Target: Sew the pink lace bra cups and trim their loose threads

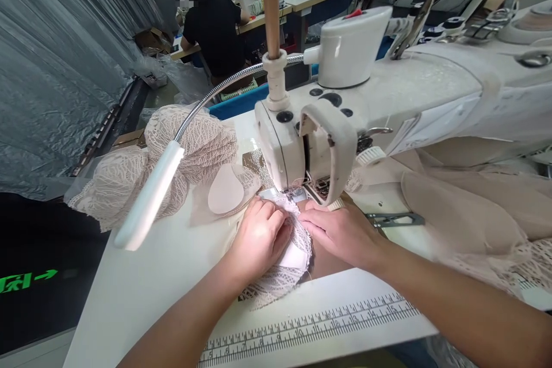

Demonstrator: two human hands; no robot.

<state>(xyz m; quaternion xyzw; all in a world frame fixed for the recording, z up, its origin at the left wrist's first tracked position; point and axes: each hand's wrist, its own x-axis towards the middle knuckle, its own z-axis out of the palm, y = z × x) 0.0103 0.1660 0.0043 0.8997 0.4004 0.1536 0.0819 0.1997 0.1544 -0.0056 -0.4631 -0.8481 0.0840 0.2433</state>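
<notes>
A piece of pale lace fabric (297, 241) with a white pad or lining on it lies under the head of a white sewing machine (280, 144). My left hand (263, 236) rests on the lace just in front of the presser foot (295, 192), fingers bent and pressed together on the cloth. My right hand (340, 230) pinches the lace's right edge, thumb and fingers closed at the fabric. Plain beige cloth (328, 261) lies beneath the lace on that side. The needle point is hidden behind the machine's guard and my fingers.
Lace pieces (190, 144) are heaped at the left behind a bendable lamp (150, 201). A beige cup shape (226, 190) lies near the needle. Thread snips (394, 219) and beige fabric (466, 201) are at right. A ruler strip (310, 325) marks the front edge. A person (215, 34) sits beyond.
</notes>
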